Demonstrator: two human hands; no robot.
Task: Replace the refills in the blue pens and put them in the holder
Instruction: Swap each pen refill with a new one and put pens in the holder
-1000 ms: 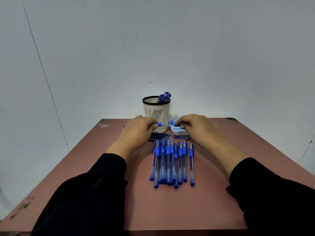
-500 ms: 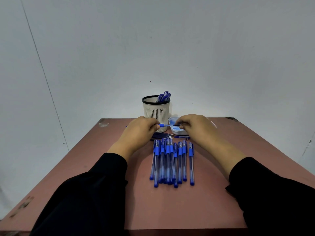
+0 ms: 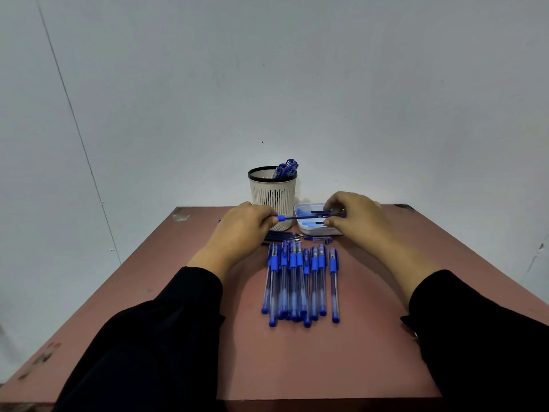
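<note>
Centrally, 1 blue pen (image 3: 282, 218), held level above the far part of the table (image 3: 184, 292), with a thin dark refill (image 3: 309, 217) running out of its end toward the right. Left hand (image 3: 242, 233): fingers curled round the pen barrel, only the blue grip end showing past them. Right hand (image 3: 361, 223): fingertips pinching the far end of the refill, above a shallow white tray (image 3: 318, 231); the pinch is slightly blurred. Tray contents: small blue parts, too unclear to identify. Just behind the pen, a white slotted holder (image 3: 272, 193) with a black rim, standing upright at the table's far edge, several blue pens (image 3: 285, 168) leaning inside it. Below the hands, a bundle of dark refills (image 3: 282, 235) lying flat, with 1 loose blue cap (image 3: 319, 239) beside it. Nearer the viewer, a row of capped blue pens (image 3: 300, 283) laid side by side, 1 lying slightly apart on the right. Both forearms in black sleeves (image 3: 154, 337).
</note>
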